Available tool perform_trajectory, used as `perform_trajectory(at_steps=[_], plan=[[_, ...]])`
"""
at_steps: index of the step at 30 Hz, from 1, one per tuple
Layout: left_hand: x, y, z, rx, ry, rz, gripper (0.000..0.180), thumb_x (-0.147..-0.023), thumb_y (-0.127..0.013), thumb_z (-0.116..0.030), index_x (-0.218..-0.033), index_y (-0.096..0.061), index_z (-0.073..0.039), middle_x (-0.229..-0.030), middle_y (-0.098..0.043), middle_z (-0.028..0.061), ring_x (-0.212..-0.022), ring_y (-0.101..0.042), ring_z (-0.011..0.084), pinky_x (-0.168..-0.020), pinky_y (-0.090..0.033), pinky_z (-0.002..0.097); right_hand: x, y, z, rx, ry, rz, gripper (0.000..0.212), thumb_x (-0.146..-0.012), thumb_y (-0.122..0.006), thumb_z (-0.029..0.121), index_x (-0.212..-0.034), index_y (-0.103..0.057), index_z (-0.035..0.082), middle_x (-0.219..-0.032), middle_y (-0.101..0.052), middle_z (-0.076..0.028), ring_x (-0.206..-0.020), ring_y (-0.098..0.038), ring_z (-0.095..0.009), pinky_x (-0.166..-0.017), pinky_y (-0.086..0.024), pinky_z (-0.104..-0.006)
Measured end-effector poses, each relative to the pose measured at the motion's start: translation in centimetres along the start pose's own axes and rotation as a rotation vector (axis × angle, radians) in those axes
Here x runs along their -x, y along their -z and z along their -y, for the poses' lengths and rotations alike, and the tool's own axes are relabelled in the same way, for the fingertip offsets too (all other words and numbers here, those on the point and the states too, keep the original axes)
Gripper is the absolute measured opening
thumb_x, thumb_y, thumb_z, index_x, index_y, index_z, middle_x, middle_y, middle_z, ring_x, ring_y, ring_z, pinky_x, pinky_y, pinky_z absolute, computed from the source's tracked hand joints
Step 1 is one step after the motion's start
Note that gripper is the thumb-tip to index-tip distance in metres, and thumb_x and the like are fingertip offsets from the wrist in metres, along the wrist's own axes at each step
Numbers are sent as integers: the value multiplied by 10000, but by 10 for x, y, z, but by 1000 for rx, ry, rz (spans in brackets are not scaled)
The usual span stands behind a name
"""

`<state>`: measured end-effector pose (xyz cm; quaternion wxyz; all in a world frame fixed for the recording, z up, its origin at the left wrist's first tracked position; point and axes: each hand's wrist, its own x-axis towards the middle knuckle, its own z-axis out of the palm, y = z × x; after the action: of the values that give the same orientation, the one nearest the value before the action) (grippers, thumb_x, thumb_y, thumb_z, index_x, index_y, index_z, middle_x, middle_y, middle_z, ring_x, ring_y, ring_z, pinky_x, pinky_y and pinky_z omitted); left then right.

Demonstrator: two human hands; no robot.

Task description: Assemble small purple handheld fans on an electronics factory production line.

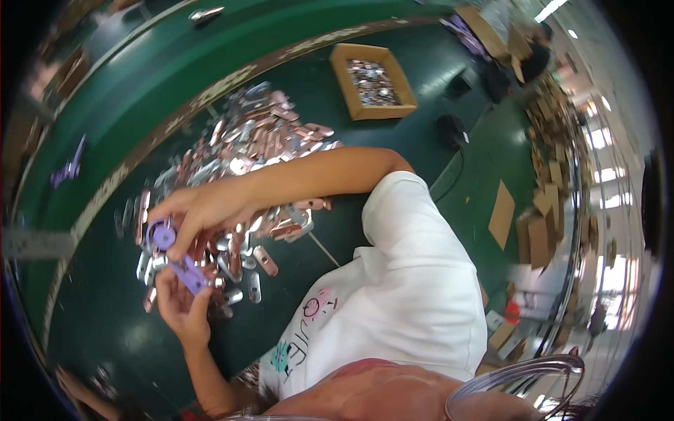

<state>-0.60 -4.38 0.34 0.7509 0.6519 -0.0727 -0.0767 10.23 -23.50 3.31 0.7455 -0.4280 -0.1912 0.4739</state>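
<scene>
My left hand (184, 303) is closed around a long purple plastic piece (188, 276), with a shiny metal bit at its lower end. Just above it, my right hand (200, 219) grips a round purple plastic piece (163, 237) with a ring-like rim. The two purple pieces are close together, and whether they are joined I cannot tell. Under and around both hands spreads a heap of small oblong metal plates (263, 126), silver and rose-coloured, many with a hole. My right forearm crosses over the heap and hides part of it.
A cardboard box (382, 112) of small metal parts stands on the dark green table (309, 95). Beyond the table's edge runs a green belt (210, 52) carrying a purple piece (69, 168) and a silver piece (205, 14). Cardboard boxes (537, 235) are stacked on the right.
</scene>
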Motion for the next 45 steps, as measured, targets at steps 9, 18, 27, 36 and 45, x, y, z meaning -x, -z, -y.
perform_trajectory(at_steps=[9, 18, 27, 36, 45], plan=[[-15, -2, -16, 371, 226, 212, 503, -864, -616, 2, -1322, -408, 15, -1073, -602, 108, -886, -616, 143, -733, -511, 243, 10, -9, -8, 730, 289, -287, 538, -976, -465, 246, -1431, -242, 64, -1307, -404, -100, -1179, -420, -176, -1028, -309, -312], [-15, -2, 4, 517, 315, 102, 679, -806, -697, -112, -1380, -350, -9, -1017, -599, 126, -851, -628, 203, -752, -541, 300, 3, -26, 0, 512, -161, -340, 393, -984, -395, 198, -1355, -265, 188, -1154, -464, -168, -983, -591, -263, -696, -583, -388], [-1, -12, 10, 195, 43, 45, 652, -798, -748, -230, -1284, -413, 46, -1106, -586, 139, -989, -606, 211, -737, -560, 291, 9, -8, -27, 994, 720, -248, 297, -934, -508, 180, -1186, -402, 64, -1085, -476, -155, -919, -551, -332, -780, -439, -422], [5, -14, 4, 45, -78, 19, 655, -813, -731, -282, -1281, -408, 44, -1113, -588, 152, -939, -606, 180, -801, -519, 301, 6, -11, -32, 858, 646, -201, 311, -933, -499, 154, -1200, -366, 65, -1110, -464, -145, -971, -534, -313, -806, -429, -403], [-5, -7, 7, 71, -67, 104, 608, -879, -650, -246, -1333, -368, 44, -1147, -552, 126, -1003, -585, 196, -848, -501, 318, -1, -2, -23, 820, 590, -164, 373, -927, -514, 136, -1259, -362, 60, -1149, -511, -134, -1031, -552, -251, -842, -455, -379]])
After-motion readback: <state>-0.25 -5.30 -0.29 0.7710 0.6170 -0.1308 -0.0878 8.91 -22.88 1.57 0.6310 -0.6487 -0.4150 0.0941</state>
